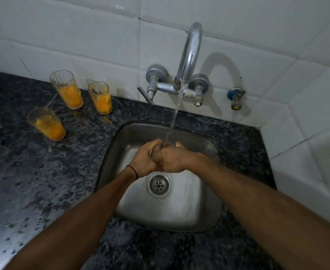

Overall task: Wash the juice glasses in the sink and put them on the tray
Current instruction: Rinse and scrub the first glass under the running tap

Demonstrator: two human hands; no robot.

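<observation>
Over the steel sink (179,217) I hold a clear juice glass (159,152) between both hands, mouth up under the running water (175,117). My left hand (144,158) grips it from the left and my right hand (175,159) wraps it from the right, so most of the glass is hidden. Three more glasses with orange juice residue stand on the dark counter at the left: one at the back left (67,89), one at the back right (100,98), one nearer (47,123). No tray is in view.
The chrome tap (190,55) is mounted on the white tiled wall, with a lever handle (145,95) at its left and a small blue valve (236,98) at its right. The speckled granite counter (33,182) is wet, with orange drips (107,120) near the sink's rim.
</observation>
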